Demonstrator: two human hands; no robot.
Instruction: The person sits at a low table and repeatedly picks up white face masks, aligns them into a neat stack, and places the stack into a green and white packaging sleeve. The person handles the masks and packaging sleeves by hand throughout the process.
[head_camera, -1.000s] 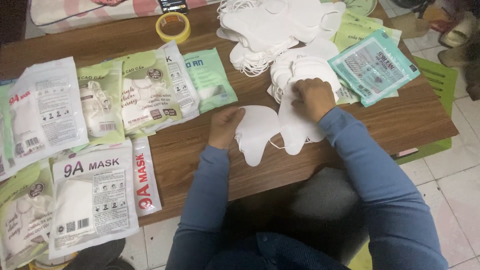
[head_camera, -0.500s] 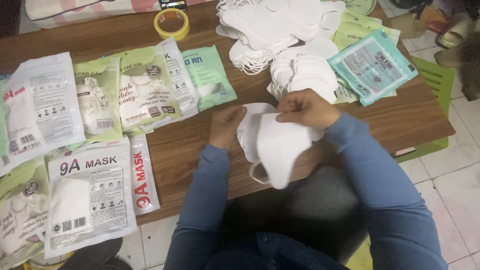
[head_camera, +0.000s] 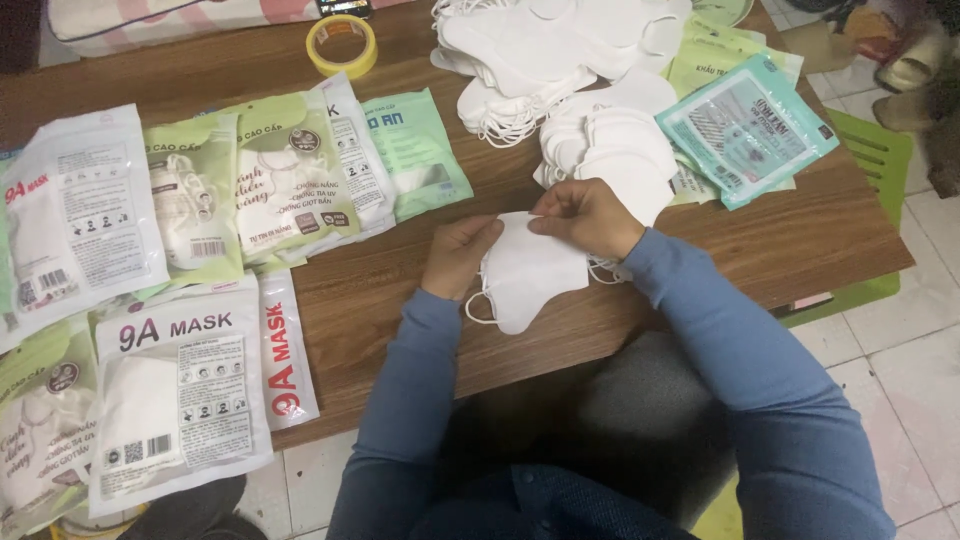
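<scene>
Pinching it from both sides: left hand and right hand grip the top edge of a white face mask over the near edge of the wooden table. Looks feather-light and floppy, so edges are the spot to grab, not those thin ear loops. Loose masks piled farther back, packets off left.

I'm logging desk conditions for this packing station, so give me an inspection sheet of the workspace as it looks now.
Surface: wooden table, largely covered.
Job's things: white face mask held over the table's near edge.
Clutter: piles of loose masks; packaged mask bags at left; teal packet; yellow tape roll.
Hands: left hand and right hand both pinch the mask's top edge.
Cables: nothing seen.
Surroundings: tiled floor; green stool at right.
</scene>
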